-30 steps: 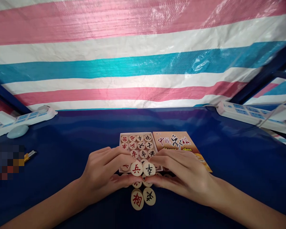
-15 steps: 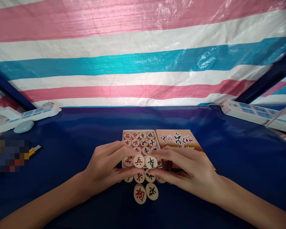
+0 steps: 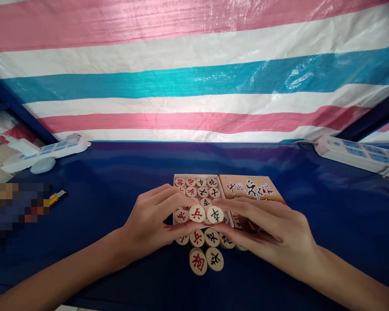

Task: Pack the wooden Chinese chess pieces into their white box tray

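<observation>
Between thumb and fingers, my left hand [image 3: 158, 212] pinches a round Chinese chess piece [image 3: 197, 213] with a red character. Beside it, my right hand [image 3: 275, 231] pinches a chess piece with a black character [image 3: 215, 214]. Both are held side by side, faces toward me, over the near part of a white box [image 3: 174, 176] filled with rows of pieces. Several more pieces stand on the table just in front of the box, partly behind my hands. Closest to me are a red-marked piece [image 3: 198, 261] and a black-marked piece [image 3: 215, 258].
A brown box lid [image 3: 246, 172] with Chinese lettering lies against the box's right side. Power strips [image 3: 52, 151] sit at the back corners, with a pale mouse-like object [image 3: 43, 165] by the left one. A yellow cutter [image 3: 55, 198] lies on the left of the blue table [image 3: 123, 168].
The view has shifted, so the hands, box and table items appear slightly farther right. Both hands keep their pieces pinched, and the two pieces look a little farther apart.
</observation>
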The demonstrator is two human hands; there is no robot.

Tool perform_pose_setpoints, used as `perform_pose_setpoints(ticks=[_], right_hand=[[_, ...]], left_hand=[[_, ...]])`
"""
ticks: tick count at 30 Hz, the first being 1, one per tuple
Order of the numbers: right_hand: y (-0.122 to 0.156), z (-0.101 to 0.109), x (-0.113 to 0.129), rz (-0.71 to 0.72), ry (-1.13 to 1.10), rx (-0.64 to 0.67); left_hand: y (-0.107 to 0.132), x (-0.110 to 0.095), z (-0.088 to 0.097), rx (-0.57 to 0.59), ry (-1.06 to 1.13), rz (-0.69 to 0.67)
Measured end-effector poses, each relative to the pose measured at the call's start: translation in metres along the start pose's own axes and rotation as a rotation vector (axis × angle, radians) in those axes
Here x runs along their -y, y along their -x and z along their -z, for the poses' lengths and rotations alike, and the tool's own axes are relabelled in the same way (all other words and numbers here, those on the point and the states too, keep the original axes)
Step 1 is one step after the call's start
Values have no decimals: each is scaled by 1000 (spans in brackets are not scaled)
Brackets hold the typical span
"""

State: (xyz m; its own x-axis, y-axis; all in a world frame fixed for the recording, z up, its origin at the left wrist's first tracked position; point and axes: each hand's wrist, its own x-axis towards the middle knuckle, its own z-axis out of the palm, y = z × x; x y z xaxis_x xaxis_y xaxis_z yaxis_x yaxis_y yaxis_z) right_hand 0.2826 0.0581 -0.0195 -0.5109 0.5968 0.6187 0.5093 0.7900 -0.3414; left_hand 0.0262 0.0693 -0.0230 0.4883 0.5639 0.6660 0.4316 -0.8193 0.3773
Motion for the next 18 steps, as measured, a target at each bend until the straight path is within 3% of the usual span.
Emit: perform_pose_setpoints(ticks=[18], right_hand=[[-8,3,1,40,-37,66]], left_hand=[[-5,-1,-1,-14,-26,-3]])
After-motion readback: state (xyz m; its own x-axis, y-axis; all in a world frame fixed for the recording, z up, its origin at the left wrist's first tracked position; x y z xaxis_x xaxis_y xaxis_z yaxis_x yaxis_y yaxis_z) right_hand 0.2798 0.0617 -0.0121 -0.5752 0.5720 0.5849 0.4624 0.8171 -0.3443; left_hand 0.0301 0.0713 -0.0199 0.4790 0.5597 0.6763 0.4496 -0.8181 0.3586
